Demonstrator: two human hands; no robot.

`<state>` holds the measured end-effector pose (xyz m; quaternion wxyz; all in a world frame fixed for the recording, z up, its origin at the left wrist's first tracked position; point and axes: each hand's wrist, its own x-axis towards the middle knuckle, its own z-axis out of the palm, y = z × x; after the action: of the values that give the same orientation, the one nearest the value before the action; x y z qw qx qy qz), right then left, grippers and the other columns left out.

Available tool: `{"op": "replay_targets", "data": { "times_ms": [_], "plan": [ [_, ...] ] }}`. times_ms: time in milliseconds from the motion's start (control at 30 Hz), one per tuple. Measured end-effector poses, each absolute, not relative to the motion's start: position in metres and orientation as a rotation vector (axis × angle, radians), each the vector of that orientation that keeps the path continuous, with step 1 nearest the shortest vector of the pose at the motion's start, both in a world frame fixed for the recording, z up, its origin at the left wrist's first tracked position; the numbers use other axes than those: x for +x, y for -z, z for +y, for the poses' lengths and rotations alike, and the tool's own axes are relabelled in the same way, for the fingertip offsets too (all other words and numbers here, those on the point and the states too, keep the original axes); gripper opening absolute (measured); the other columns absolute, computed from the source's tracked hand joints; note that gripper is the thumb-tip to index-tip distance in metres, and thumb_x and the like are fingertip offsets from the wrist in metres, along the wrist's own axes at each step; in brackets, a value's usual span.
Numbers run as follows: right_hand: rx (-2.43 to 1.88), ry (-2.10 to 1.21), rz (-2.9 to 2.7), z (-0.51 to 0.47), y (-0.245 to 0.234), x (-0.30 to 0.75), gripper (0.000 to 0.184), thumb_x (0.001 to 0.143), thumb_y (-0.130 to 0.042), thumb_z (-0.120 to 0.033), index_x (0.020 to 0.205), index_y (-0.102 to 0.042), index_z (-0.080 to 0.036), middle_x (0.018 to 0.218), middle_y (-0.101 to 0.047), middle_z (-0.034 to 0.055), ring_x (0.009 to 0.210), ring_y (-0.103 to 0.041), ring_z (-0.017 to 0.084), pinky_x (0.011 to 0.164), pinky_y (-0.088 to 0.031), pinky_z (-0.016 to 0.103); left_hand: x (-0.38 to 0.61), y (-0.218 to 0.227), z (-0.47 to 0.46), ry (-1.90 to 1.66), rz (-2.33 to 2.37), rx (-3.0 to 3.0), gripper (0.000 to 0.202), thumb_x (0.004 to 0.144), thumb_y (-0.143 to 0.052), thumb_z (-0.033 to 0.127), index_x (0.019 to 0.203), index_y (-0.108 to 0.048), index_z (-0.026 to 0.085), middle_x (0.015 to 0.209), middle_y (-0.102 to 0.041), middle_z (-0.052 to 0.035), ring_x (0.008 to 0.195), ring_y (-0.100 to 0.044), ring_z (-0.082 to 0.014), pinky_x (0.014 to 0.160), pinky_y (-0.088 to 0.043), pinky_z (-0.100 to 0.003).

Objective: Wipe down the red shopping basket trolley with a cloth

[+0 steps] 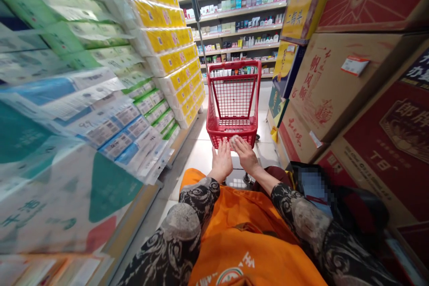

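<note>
A red plastic shopping basket cart (233, 98) stands in the aisle right before me, with mesh walls and a raised far side. My left hand (222, 161) lies at the near side of the basket, fingers stretched out and holding nothing that I can see. Close beside it, my right hand (246, 154) presses a small crumpled whitish cloth (234, 139) against the basket's near wall. The fingers of that hand cover part of the cloth. Inside the basket, the grid floor shows.
Packs of yellow-labelled tissue (162, 40) and green and blue packs (127, 129) are piled on the left. Cardboard cartons (338, 80) stack up on the right, with a black bag (355, 205) below. Shelves of small bottles and boxes (248, 22) cross the far end. An orange apron (254, 237) covers my lap.
</note>
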<state>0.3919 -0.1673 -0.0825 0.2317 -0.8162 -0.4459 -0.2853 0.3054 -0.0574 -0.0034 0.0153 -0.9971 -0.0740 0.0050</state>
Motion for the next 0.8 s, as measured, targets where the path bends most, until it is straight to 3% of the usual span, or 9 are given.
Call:
{"op": "replay_targets", "data": {
  "times_ms": [167, 400, 633, 800],
  "plan": [
    [-2.228, 0.782, -1.338, -0.137, 0.055, 0.399, 0.050, 0.088, -0.031, -0.006, 0.135, -0.042, -0.018, 0.142, -0.041, 0.0073, 0.138, -0.023, 0.019, 0.110, -0.029, 0.044, 0.306, 0.005, -0.037, -0.012, -0.387, -3.095, 0.076, 0.074, -0.043, 0.016, 0.144, -0.013, 0.010, 0.153, -0.011, -0.0127, 0.141, -0.006, -0.0249, 0.111, -0.012, -0.054],
    [-2.341, 0.611, -1.552, -0.139, 0.100, 0.389, 0.056, 0.080, -0.038, 0.000, 0.135, -0.042, -0.011, 0.135, -0.049, 0.0143, 0.132, -0.035, 0.022, 0.108, -0.032, 0.045, 0.297, 0.016, -0.023, -0.037, -0.387, -3.093, 0.074, 0.075, -0.043, 0.016, 0.144, -0.015, 0.009, 0.153, -0.009, -0.0133, 0.141, -0.009, -0.0262, 0.111, -0.014, -0.054],
    [-2.201, 0.727, -1.616, -0.105, 0.048, 0.396, 0.051, 0.087, -0.035, -0.004, 0.136, -0.040, -0.015, 0.143, -0.039, 0.0090, 0.137, -0.025, 0.022, 0.111, -0.027, 0.044, 0.295, 0.010, -0.002, -0.063, -0.545, -3.087, 0.074, 0.075, -0.042, 0.016, 0.144, -0.016, 0.009, 0.153, -0.009, -0.0135, 0.141, -0.008, -0.0258, 0.111, -0.014, -0.054],
    [-2.256, 0.593, -1.697, -0.102, 0.068, 0.397, 0.050, 0.084, -0.037, -0.001, 0.132, -0.045, -0.014, 0.136, -0.048, 0.0113, 0.132, -0.036, 0.021, 0.109, -0.032, 0.041, 0.289, 0.012, 0.005, -0.066, -0.548, -3.086, 0.072, 0.076, -0.041, 0.015, 0.144, -0.017, 0.008, 0.153, -0.008, -0.0133, 0.141, -0.009, -0.0256, 0.111, -0.014, -0.054]
  ]
}}
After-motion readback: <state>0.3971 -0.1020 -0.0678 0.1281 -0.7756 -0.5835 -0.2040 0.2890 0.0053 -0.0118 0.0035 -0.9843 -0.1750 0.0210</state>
